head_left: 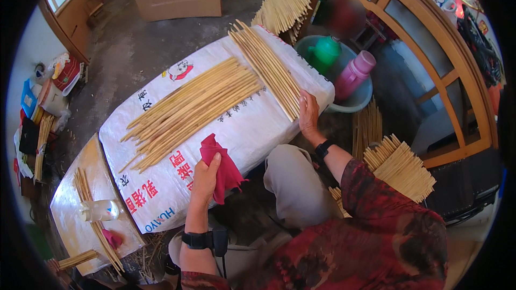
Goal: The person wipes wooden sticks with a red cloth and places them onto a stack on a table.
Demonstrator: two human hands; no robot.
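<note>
My left hand (204, 179) grips a crumpled dark-pink cloth (221, 173) above the near side of a padded surface wrapped in a white woven sack (246, 129). The sack bears printed writing. My right hand (308, 114) is against the near ends of a flat row of peeled plant stalks (268, 68) at the sack's right part; its fingers are extended, the fingertips partly hidden from view. Left of that row, a wider layer of similar stalks (193, 112) lies slanted across the sack, its left ends uneven.
A light board (66, 217) at left bears loose stalks (82, 183), a clear bottle (98, 210) and a pink cloth (112, 239). Stalk bundles (284, 2) (399, 169) stand beyond and at right. A basin (354, 106) holds a green kettle (325, 54) and a pink thermos (354, 74). A wooden frame (447, 64) rises at right.
</note>
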